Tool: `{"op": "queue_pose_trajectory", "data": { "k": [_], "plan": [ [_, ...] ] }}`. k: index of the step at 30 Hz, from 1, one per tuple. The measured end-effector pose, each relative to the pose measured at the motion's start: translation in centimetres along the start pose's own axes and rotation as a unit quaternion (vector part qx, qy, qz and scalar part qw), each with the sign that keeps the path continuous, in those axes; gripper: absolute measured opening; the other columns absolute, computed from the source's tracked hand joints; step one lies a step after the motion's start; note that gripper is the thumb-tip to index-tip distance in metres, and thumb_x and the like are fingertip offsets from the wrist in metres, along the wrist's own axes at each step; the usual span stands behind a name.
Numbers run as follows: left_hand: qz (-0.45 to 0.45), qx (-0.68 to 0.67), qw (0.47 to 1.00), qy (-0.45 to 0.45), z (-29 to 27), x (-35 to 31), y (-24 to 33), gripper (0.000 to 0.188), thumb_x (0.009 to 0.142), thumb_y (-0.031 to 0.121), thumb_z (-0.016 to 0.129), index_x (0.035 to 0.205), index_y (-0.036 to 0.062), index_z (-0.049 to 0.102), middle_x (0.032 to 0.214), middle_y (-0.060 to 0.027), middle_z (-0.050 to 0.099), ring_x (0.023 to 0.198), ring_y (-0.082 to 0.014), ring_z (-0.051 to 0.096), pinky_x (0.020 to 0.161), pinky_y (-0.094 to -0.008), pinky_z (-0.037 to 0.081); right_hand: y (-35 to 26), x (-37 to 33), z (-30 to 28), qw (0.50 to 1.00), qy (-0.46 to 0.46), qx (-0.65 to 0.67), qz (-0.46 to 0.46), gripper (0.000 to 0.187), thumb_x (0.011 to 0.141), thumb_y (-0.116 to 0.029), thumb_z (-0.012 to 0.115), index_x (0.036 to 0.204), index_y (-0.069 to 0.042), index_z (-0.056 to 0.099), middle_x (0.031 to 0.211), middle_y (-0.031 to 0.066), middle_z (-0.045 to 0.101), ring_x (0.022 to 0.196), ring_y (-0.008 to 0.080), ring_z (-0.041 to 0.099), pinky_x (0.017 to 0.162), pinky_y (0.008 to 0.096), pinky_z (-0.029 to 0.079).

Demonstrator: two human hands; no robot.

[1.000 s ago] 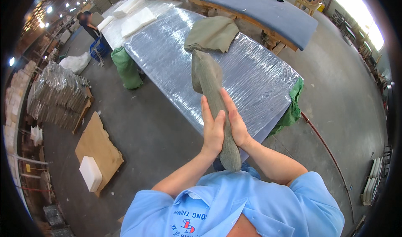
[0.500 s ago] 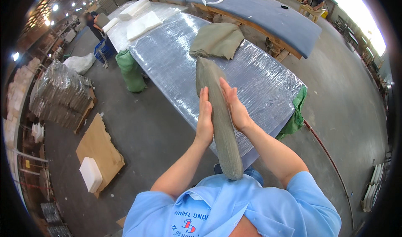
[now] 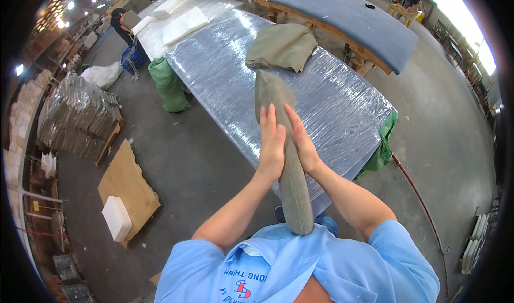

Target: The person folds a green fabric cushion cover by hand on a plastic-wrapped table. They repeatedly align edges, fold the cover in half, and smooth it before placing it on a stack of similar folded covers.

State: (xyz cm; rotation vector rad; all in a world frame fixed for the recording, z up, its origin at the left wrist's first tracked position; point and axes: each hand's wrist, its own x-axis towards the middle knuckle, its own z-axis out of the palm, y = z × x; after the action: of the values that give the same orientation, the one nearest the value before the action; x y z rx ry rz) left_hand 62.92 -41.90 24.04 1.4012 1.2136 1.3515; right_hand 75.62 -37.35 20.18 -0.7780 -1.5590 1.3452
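Note:
A thick cushion (image 3: 296, 198) in grey-green fabric stands on its narrow edge. Its near end is against the front of my shirt, and its far end is over the plastic-wrapped table (image 3: 337, 110). My left hand (image 3: 272, 147) lies along the cushion's left side, open, with fingers stretched out. Against the opposite side, my right hand (image 3: 303, 142) is also open, its fingers straight and pointing away from me. The cushion is between the two palms. Just beyond its far end lies folded grey-green fabric (image 3: 281, 46). The cushion's underside is hidden.
White foam pieces (image 3: 184, 25) lie at the table's far left. A green sack (image 3: 168, 86) stands beside it; green cloth (image 3: 383, 145) hangs off its right corner. Beyond is a blue-topped table (image 3: 348, 24). Cardboard (image 3: 131, 180) lies on the floor, left. Two people work farther off.
My left hand has shifted slightly right and turned against the cushion's side. The right hand has moved a little lower along it. The whole view has shifted slightly.

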Motion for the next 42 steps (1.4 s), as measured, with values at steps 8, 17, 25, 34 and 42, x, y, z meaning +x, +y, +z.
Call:
{"op": "queue_pose_trajectory", "data": {
  "k": [8,17,25,34,42],
  "plan": [
    [0.022,-0.013,0.999,-0.041,-0.1,-9.7,1.4,0.076,0.111,0.049,0.028,0.168,0.0024,0.008,0.176,-0.0181,-0.008,0.162,-0.0338,-0.006,0.129,-0.0481,0.002,-4.3,-7.8,1.3,0.998,-0.028,-0.003,0.062,0.086,0.108,-0.066,0.018,0.167,-0.003,0.015,0.174,0.0191,0.011,0.162,0.0332,0.005,0.131,0.0449,0.008],
    [0.019,0.028,0.999,-0.039,0.3,-10.2,2.1,0.08,0.111,0.052,0.029,0.167,-0.0002,0.005,0.172,-0.0283,-0.012,0.16,-0.0431,-0.009,0.128,-0.0541,0.005,-4.0,-8.9,2.6,0.999,0.039,-0.03,0.016,0.087,0.107,-0.067,0.022,0.163,-0.001,0.029,0.171,0.0228,0.022,0.159,0.0371,0.021,0.128,0.0467,0.019],
    [0.048,-0.009,0.997,-0.058,-0.2,-10.8,1.5,0.081,0.111,0.053,0.024,0.167,-0.0013,0.004,0.171,-0.0304,-0.012,0.16,-0.0451,-0.011,0.127,-0.0552,0.002,-5.2,-9.8,2.0,0.997,0.011,-0.011,0.079,0.083,0.109,-0.062,0.026,0.165,0.0,0.024,0.171,0.0237,0.018,0.16,0.0378,0.017,0.129,0.0476,0.016],
    [0.105,0.052,0.992,-0.049,0.8,-12.1,0.8,0.089,0.108,0.06,0.028,0.166,-0.0029,0.004,0.168,-0.0364,-0.013,0.158,-0.0501,-0.005,0.126,-0.0585,0.01,-5.2,-12.9,2.1,0.998,-0.011,-0.069,-0.004,0.088,0.108,-0.064,0.024,0.165,0.002,0.017,0.172,0.0242,0.014,0.161,0.0379,0.012,0.129,0.0468,0.013],
    [0.091,-0.065,0.993,-0.041,0.7,-9.0,-0.4,0.085,0.11,0.057,0.025,0.167,-0.0012,0.002,0.174,-0.0249,-0.008,0.161,-0.0411,-0.006,0.129,-0.0522,0.003,-3.7,-8.2,-0.2,0.99,-0.011,0.106,0.089,0.089,0.108,-0.069,0.023,0.167,-0.002,0.016,0.173,0.0183,0.016,0.16,0.032,0.015,0.129,0.0441,0.014]
  ]
}}
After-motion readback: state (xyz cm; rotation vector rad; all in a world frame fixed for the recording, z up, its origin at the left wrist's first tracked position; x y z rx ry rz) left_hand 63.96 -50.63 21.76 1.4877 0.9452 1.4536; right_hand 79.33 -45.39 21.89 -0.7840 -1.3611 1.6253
